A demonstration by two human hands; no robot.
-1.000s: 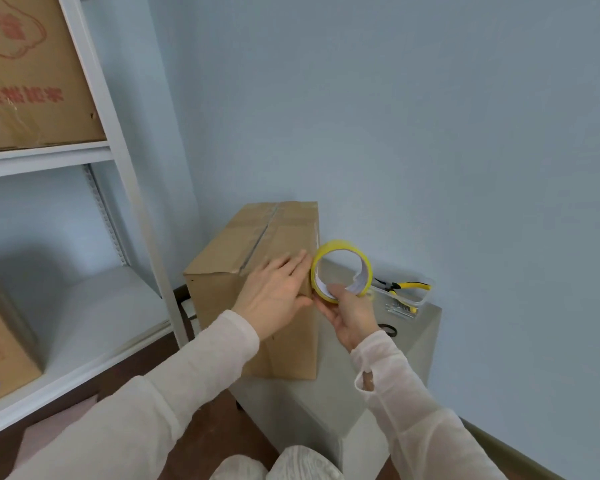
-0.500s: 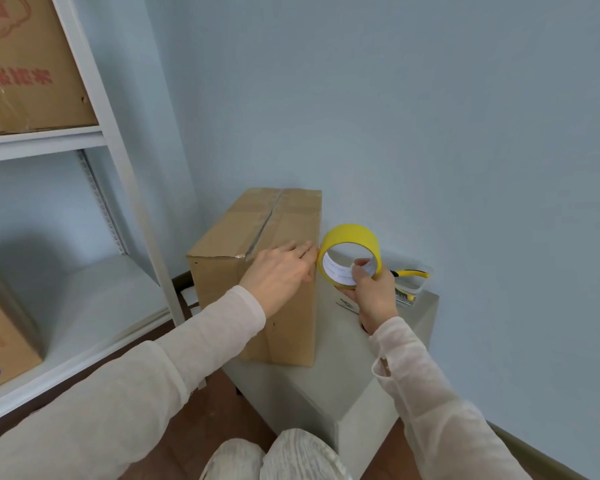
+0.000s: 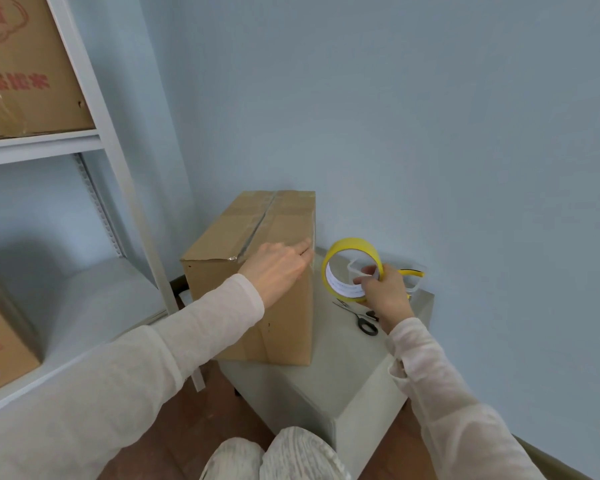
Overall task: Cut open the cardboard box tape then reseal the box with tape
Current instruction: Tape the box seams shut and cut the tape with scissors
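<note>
Three cardboard boxes (image 3: 291, 327) (image 3: 25, 81) (image 3: 0, 348), one tape roll (image 3: 352, 242), one scissors (image 3: 365, 323)

box (image 3: 222, 282): matt brown cardboard, glossy clear tape strip (image 3: 259, 226) on its seam | tape roll (image 3: 354, 244): shiny yellow film, white paper-lined core | scissors (image 3: 367, 324): black plastic loops | bench (image 3: 333, 375): smooth matt grey | my sleeve (image 3: 194, 341): thin pale cloth | shelf post (image 3: 118, 188): white painted metal
</note>
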